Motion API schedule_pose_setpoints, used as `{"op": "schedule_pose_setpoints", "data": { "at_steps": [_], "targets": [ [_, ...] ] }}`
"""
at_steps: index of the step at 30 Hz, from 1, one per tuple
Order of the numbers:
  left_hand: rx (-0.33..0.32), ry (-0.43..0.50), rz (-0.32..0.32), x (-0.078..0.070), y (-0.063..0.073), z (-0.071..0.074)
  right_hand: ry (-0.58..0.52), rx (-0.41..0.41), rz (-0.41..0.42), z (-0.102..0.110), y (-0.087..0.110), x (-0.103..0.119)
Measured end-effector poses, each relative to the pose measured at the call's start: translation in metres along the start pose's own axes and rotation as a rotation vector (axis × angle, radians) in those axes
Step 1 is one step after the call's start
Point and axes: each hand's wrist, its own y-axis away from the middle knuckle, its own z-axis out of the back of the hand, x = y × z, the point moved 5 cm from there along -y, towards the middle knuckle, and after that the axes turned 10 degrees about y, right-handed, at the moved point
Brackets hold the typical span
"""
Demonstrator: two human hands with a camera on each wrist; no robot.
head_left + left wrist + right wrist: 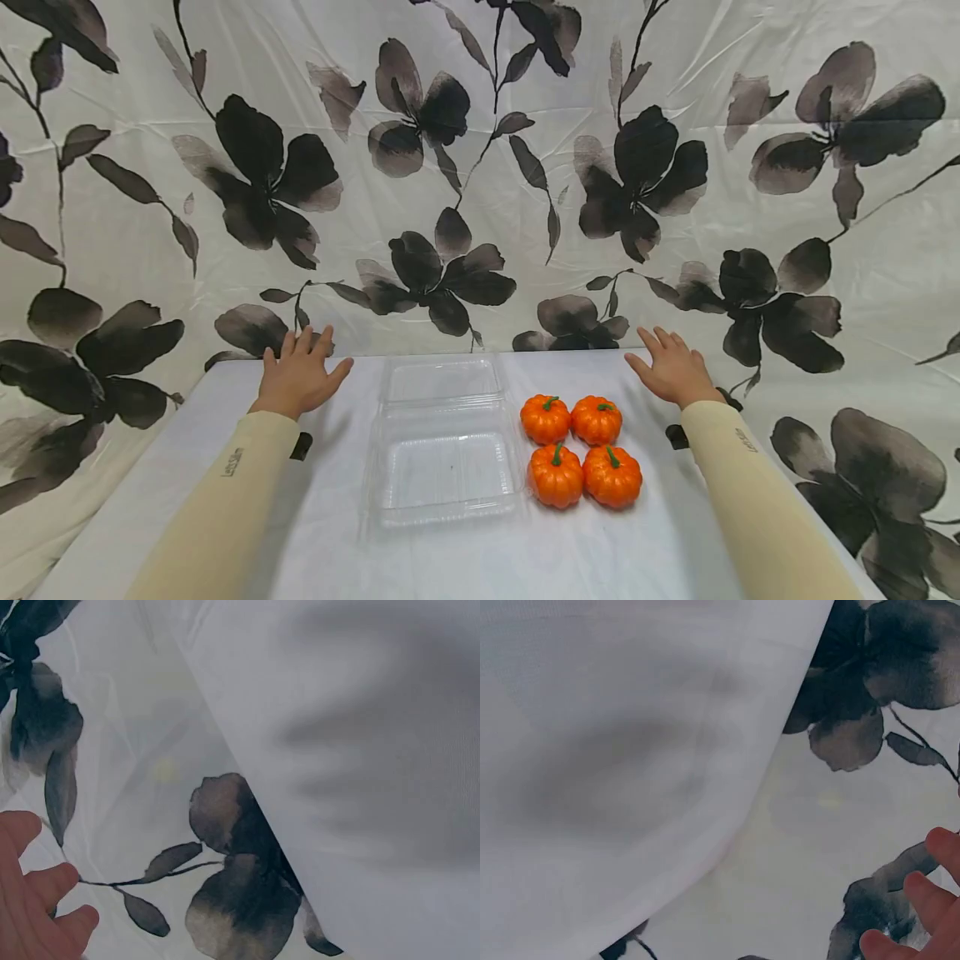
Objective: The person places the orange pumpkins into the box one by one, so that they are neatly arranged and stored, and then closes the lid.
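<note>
My left hand (297, 377) hovers over the far left part of the table, fingers spread and holding nothing. On the other side my right hand (672, 368), also spread and bare of any object, is above the far right part. Between them lies a clear plastic clamshell box (448, 467), its lid (444, 381) folded back toward the far edge. Right beside the box sit orange mini pumpkins with green stems: two at the back, one (546, 418) and another (597, 419), and two in front, one (555, 476) and another (612, 477). The right hand is nearest the back right pumpkin.
A white cloth covers the table (322, 533). Behind its far edge hangs a pale curtain (525, 225) printed with dark flowers, which also shows past the table's sides. Hand shadows fall on the cloth in both wrist views.
</note>
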Motion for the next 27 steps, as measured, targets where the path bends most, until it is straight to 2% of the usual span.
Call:
{"op": "schedule_pose_setpoints", "data": {
  "at_steps": [13, 27],
  "targets": [
    [-0.009, -0.007, -0.064, -0.006, 0.005, -0.002, -0.029, -0.011, 0.017, -0.002, 0.006, 0.004],
    [-0.026, -0.012, -0.109, -0.019, 0.022, -0.01, -0.093, -0.035, 0.029, -0.004, 0.017, 0.014]
  ]
}}
